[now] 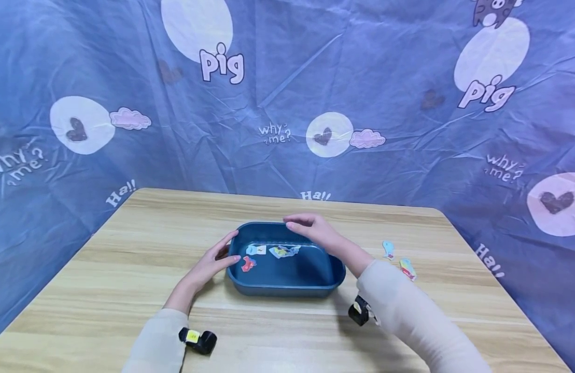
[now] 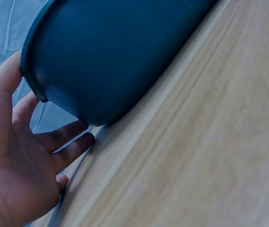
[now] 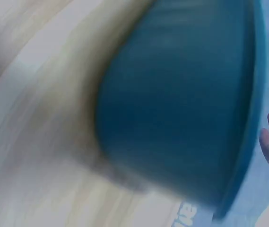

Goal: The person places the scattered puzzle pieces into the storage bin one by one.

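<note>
A dark blue oblong plastic basin (image 1: 287, 291) stands on the wooden table. My left hand (image 1: 211, 264) holds its left end; in the left wrist view the thumb (image 2: 9, 71) is at the rim and the other fingers lie against the outer wall. Over the far side of the basin hovers my right hand (image 1: 315, 229), empty, with its fingers loosely extended. Small flat picture pieces lie on the basin floor: a light blue and white piece (image 1: 256, 249), a yellow and blue cluster (image 1: 284, 251) and a red piece (image 1: 248, 263).
Right of the basin, a light blue whale-shaped piece (image 1: 388, 248) and a multicoloured piece (image 1: 408, 269) lie on the wooden table (image 1: 105, 290). A blue printed cloth (image 1: 287, 77) hangs behind the table. Each wrist wears a black camera (image 1: 204, 342) on a strap.
</note>
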A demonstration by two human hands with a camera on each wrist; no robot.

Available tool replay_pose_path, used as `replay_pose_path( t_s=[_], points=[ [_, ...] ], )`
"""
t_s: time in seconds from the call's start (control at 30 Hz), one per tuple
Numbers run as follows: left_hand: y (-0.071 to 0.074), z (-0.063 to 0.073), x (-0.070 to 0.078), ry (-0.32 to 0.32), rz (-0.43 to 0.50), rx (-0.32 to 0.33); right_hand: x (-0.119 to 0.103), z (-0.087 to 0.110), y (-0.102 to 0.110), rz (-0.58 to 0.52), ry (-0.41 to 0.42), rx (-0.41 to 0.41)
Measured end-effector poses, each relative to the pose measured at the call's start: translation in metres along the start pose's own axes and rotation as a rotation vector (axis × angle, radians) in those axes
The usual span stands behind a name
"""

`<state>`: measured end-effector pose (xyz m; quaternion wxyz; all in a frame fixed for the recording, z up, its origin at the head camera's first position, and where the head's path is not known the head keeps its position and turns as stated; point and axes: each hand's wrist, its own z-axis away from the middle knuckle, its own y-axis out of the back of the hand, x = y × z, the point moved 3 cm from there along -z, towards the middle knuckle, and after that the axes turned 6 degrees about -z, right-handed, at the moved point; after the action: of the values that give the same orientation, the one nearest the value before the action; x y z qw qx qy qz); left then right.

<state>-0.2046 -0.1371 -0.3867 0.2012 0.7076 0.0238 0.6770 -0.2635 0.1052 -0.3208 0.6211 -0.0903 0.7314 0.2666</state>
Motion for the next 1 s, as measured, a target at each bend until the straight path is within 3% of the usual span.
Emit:
replay_pose_path(
  t_s=[0.17, 0.3, 0.53, 0.8, 1.0],
  points=[
    [-0.001, 0.0, 0.004, 0.007, -0.014, 0.002, -0.007, 0.015, 0.025, -0.013, 0.01, 0.05],
    [-0.001, 0.001, 0.004, 0.016, -0.019, 0.005, 0.008, 0.02, 0.05, -0.016, 0.027, 0.091],
    [-0.001, 0.001, 0.003, 0.011, -0.015, 0.004, 0.013, 0.035, 0.079, -0.045, 0.049, 0.167],
    [0.001, -0.009, -0.019, -0.014, 0.014, 0.002, 0.03, 0.056, 0.11, -0.002, 0.026, 0.241],
    [0.002, -0.013, -0.029, 0.003, -0.009, 0.007, 0.046, 0.073, 0.131, 0.037, -0.041, 0.262]
  ],
)
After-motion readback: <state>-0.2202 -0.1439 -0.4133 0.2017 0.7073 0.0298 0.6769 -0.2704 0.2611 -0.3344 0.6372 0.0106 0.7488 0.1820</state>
